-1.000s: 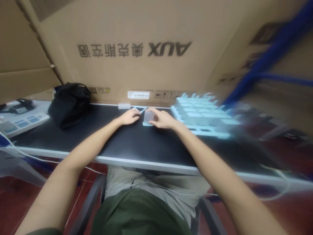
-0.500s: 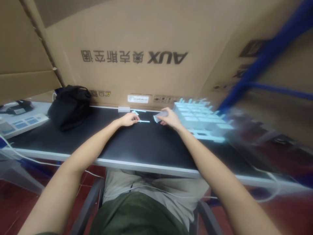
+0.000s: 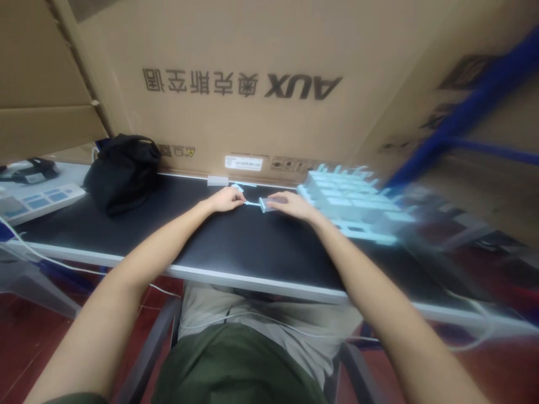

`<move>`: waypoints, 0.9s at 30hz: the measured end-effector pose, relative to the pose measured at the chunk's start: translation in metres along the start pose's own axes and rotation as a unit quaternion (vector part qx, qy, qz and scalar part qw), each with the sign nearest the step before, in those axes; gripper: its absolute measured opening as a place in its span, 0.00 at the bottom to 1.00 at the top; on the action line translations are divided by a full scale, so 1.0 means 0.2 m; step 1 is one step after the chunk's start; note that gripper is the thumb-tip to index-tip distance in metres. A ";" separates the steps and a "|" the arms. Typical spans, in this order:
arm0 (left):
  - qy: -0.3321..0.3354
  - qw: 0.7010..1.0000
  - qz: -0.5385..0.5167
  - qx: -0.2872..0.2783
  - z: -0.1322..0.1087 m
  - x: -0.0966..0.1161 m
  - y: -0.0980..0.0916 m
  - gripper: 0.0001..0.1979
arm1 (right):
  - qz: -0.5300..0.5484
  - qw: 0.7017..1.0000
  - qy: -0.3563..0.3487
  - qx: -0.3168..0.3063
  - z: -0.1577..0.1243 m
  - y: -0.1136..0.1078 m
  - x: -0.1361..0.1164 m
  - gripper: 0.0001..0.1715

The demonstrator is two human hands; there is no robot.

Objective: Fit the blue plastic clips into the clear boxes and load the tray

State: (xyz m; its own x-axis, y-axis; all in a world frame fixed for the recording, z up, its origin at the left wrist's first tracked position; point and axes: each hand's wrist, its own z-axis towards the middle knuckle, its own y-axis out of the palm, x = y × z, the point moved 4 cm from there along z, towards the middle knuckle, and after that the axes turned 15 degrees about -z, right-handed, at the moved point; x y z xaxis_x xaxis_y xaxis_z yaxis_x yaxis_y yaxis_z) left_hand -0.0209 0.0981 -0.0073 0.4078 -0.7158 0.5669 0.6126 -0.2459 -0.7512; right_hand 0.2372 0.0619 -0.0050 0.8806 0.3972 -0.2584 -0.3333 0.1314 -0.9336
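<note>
My left hand (image 3: 227, 199) is closed in a pinch on the end of a thin light-blue stick (image 3: 253, 204), held level just above the black tabletop (image 3: 236, 247). To its right, my right hand (image 3: 295, 204) grips a small translucent box (image 3: 266, 205) with a pale-blue rim, lying sideways with that rim toward my left hand. The stick's free tip meets the rim; whether it goes inside, I cannot tell. Just behind my left hand lie light-blue slim pieces (image 3: 238, 187), partly covered by the fingers.
A pale-blue rack of several block-like compartments (image 3: 357, 202) with upright tabs stands right of my right hand, blurred. A small whitish block (image 3: 218, 180) sits at the back edge. Farther left are a black bag (image 3: 122, 174) and a white power strip (image 3: 46, 209). A large cardboard box (image 3: 236, 123) walls the back.
The translucent box has moved left and turned level, its rim now at the stick's tip. Before, a gap separated them. My left hand keeps its pinch on the stick.
</note>
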 end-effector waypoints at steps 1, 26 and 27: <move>0.001 1.000 0.004 -0.002 0.00 0.01 0.01 0.09 | -0.014 1.000 -0.009 0.007 0.00 0.00 -0.02 0.27; -0.013 0.901 -0.425 0.087 0.00 0.17 0.16 0.24 | -0.098 0.988 -0.123 0.003 -0.10 0.03 -0.34 0.39; -0.002 0.889 -0.445 0.107 0.00 0.19 0.16 0.25 | -0.071 0.991 -0.114 0.017 -0.10 0.04 -0.34 0.39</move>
State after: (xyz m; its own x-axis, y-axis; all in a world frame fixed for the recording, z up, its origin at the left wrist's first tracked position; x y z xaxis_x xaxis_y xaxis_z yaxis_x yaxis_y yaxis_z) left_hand 0.0138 0.0631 -0.0092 -0.3013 -0.2976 0.9059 0.8081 -0.5839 0.0770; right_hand 0.1820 0.0186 0.0003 0.8222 0.5662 -0.0587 -0.2256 0.2295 -0.9468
